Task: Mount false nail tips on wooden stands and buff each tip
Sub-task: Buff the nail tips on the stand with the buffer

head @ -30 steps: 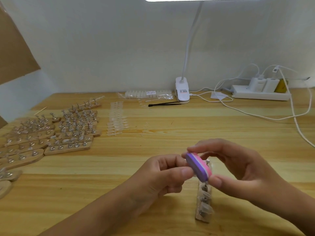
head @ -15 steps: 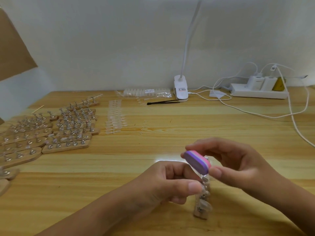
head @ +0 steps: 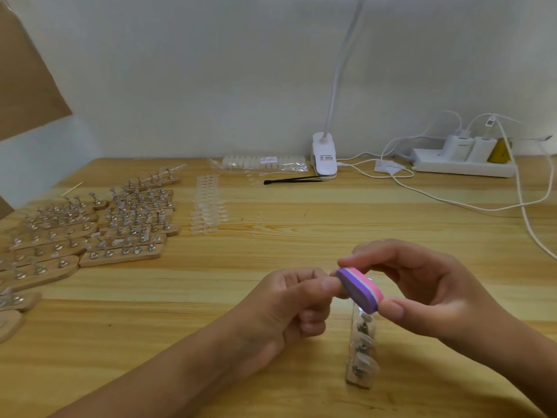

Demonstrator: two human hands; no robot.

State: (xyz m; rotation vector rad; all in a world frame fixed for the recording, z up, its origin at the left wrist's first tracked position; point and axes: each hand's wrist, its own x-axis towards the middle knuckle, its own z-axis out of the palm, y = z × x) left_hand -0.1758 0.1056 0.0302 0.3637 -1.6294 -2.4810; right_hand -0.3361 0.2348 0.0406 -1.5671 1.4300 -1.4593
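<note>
Tip, presumably pinched in the left hand (head: 289,300) though hidden, meets the buffer (head: 359,289) gripped by the right hand (head: 422,292), above the stand (head: 361,351) near the desk's (head: 301,230) front edge. Light, even strokes seem best.

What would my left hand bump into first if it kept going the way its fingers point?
Most likely the buffer block held in the right hand; the left hand already looks almost against it, though depth is unclear.

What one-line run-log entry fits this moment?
stage: buffing | right hand: holds buffer block | left hand: pinched at block, tip hidden | wooden stand: on table below hands
</note>
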